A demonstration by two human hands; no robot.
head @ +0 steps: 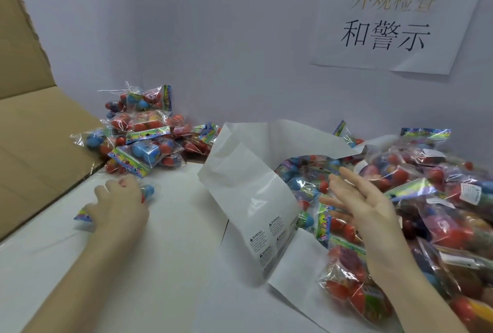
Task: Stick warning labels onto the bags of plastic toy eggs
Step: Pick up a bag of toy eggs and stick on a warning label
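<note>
My left hand (120,199) grips a clear bag of toy eggs (148,191) on the white table, close to the stacked bags (141,132) at the back left. A curled label sheet (256,199) stands in the middle, with a few warning labels (264,236) left near its lower edge. My right hand (357,199) hovers with straight fingers over the large heap of egg bags (426,199) on the right, holding nothing. Some bags in that heap carry small white labels (470,192).
A brown cardboard flap (32,146) rises along the left side. The white table (160,266) stretches in front of me. A paper sign with printed characters (386,18) hangs on the back wall. Another loose backing sheet (298,274) lies under the heap's near edge.
</note>
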